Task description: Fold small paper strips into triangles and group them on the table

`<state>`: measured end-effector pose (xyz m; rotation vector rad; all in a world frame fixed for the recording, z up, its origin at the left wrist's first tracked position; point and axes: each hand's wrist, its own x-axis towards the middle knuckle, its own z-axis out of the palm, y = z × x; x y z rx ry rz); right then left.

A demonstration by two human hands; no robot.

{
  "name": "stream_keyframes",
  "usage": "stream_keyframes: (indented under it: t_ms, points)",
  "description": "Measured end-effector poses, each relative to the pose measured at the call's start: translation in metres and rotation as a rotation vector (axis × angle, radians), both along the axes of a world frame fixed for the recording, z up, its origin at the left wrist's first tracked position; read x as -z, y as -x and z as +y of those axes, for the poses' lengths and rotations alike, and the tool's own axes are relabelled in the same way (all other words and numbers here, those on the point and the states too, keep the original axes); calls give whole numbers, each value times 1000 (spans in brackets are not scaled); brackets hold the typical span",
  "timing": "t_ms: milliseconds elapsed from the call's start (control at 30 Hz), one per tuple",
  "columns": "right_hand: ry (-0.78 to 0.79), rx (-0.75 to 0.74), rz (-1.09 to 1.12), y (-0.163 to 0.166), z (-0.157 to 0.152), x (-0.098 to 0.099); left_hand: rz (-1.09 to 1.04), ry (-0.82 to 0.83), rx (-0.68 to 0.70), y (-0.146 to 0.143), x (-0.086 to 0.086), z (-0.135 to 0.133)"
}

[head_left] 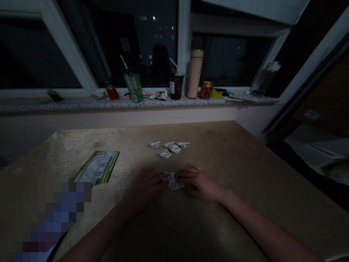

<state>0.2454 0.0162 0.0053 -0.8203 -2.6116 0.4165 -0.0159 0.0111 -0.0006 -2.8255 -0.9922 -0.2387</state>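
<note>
Between my two hands a small sheet of printed paper (173,183), white with green and reddish print, lies on the brown table (231,156). It looks partly folded, with a point toward me. My left hand (148,183) has its fingers on the paper's left edge. From the other side, the fingers of my right hand (196,182) press on its right edge. Just beyond my hands lie several small folded paper pieces (165,153) with the same kind of print. A stack of green-and-white printed sheets (99,167) rests to the left.
Along the granite windowsill (160,103) stand a green cup with a straw (133,85), a dark drink cup (176,86), a tall beige bottle (195,74), an orange can (206,90) and a red jar (112,92). A pixelated patch covers the lower left.
</note>
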Motion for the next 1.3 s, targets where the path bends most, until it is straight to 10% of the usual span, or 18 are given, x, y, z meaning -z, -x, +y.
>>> stream_keyframes:
  t_ms: [1300]
  points:
    - [116, 328, 134, 4, 12, 19, -22, 398, 107, -9, -10, -33]
